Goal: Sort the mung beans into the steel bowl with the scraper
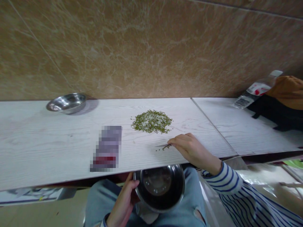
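Note:
My left hand (126,198) grips the left rim of a steel bowl (181,195), thumb over the edge. The bowl is tilted below the table's front edge, above my lap; small pale grains seem to lie in it. My right hand (189,147) rests low over the table, fingers pressed together and pointing left. At its fingertips is a short line of mung beans (166,147), with a few loose ones to the left. Behind them lies a flat heap of green mung beans mixed with white rice grains (151,121).
A second steel bowl (68,104) stands at the back left by the tiled wall. A blurred-out flat object (107,148) lies left of the heap. At the right, a plastic bottle (257,90) leans against a black and brown bag (281,104). A seam (213,124) crosses the tabletop.

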Tool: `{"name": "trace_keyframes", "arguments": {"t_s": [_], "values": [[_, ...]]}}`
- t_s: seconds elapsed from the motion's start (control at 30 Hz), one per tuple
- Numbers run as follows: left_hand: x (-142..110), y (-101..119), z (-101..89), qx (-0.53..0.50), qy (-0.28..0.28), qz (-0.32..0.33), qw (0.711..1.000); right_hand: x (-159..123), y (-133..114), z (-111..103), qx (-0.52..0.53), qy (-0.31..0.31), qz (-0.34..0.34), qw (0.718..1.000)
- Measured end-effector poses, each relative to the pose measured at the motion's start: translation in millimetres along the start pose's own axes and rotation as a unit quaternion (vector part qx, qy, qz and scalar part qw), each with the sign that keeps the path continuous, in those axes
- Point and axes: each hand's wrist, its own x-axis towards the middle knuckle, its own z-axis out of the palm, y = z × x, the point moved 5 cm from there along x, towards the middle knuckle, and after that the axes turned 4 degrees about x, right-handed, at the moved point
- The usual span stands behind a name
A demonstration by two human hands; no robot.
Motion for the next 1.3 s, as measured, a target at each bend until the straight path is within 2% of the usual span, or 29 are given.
{"name": "trace_keyframes", "arguments": {"t_s": [0.13,0.2,0.3,0.53,0.8,1.3], "values": [[1,-4,4.9,-0.019,-0.012,-0.006,1.000,-13,20,-4,-0.052,0.054,0.090,0.993],[1,-5,6.9,-0.023,-0.018,-0.011,0.999,-20,27,-3,-0.088,0.061,0.127,0.986],[1,-5,9.3,-0.023,-0.024,-0.008,0.999,-25,26,-1,-0.123,0.056,0.143,0.980],[-2,-8,12.1,-0.019,-0.044,-0.008,0.999,-24,-6,9,-0.145,0.062,0.108,0.982],[-10,-5,3.8,-0.004,-0.048,0.008,0.999,-18,-42,22,-0.116,0.049,0.063,0.990],[-11,-7,-11.8,-0.014,-0.039,0.029,0.999,-34,-74,24,-0.004,0.016,0.004,1.000]]}}
